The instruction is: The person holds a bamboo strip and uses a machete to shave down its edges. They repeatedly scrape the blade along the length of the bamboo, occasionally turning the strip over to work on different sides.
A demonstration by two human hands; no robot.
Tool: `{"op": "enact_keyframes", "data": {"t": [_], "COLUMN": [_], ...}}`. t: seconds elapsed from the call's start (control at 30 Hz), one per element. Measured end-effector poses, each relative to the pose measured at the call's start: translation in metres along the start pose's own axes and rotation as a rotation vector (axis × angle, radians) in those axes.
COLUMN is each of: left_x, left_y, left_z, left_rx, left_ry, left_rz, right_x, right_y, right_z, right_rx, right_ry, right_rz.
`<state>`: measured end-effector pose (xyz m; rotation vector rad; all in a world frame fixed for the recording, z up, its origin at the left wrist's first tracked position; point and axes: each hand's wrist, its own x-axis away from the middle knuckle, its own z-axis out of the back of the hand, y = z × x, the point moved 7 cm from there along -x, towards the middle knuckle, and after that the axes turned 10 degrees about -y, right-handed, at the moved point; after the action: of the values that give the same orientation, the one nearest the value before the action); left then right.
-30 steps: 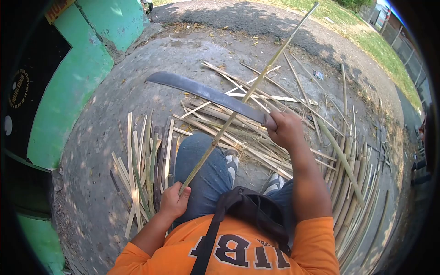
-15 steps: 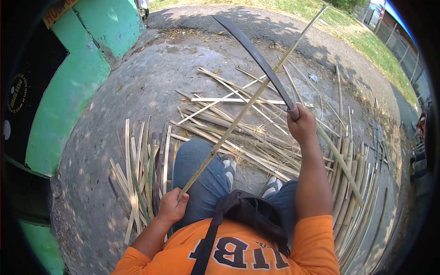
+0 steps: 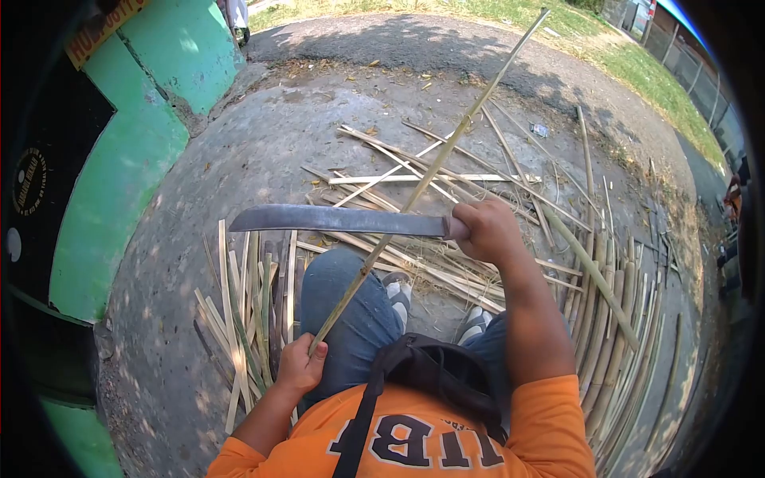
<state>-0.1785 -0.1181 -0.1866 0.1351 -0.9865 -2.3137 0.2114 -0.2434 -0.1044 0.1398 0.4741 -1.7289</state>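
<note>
My left hand is wrapped round the near end of a long bamboo strip, close beside my left knee. The strip slants up and away to the right, its far end over the road. My right hand grips the handle of a machete. Its wide dark blade lies nearly level, pointing left, and crosses over the strip about midway along it. The blade hides a short part of the strip and some of the pile behind.
Cut bamboo strips lie in a crossed pile before my feet. A bundle of strips rests at my left, with longer bamboo poles at my right. A green wall stands on the left. Beyond runs a road edged with grass.
The machete has swung from pointing up and away to lying nearly level toward the left, as my right hand turned and moved slightly left and down. My left hand stays nearly still.
</note>
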Motion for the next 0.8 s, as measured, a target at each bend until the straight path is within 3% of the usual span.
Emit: {"op": "enact_keyframes", "data": {"t": [0.13, 0.3, 0.4, 0.5, 0.7, 0.8], "left_x": [0.000, -0.001, -0.002, -0.003, -0.002, -0.001], "left_y": [0.002, 0.002, 0.005, 0.006, -0.001, 0.002], "left_z": [0.001, 0.000, 0.001, 0.001, -0.001, 0.000], "left_rx": [0.012, 0.001, -0.007, 0.007, -0.009, -0.006], "left_ry": [-0.019, -0.019, -0.014, -0.021, -0.016, -0.009], "left_rz": [-0.019, -0.008, -0.019, -0.012, 0.027, 0.018], "right_x": [0.013, 0.038, 0.037, 0.027, 0.001, -0.002], "right_y": [0.048, 0.102, 0.097, 0.073, -0.023, -0.048], "right_z": [0.012, 0.022, 0.025, 0.024, -0.005, -0.014], "right_rx": [-0.026, -0.298, -0.326, -0.251, -0.053, -0.041], "right_ry": [0.086, 0.298, 0.338, 0.179, -0.140, -0.216], "right_rz": [-0.273, -0.595, -0.574, -0.467, -0.003, 0.102]}}
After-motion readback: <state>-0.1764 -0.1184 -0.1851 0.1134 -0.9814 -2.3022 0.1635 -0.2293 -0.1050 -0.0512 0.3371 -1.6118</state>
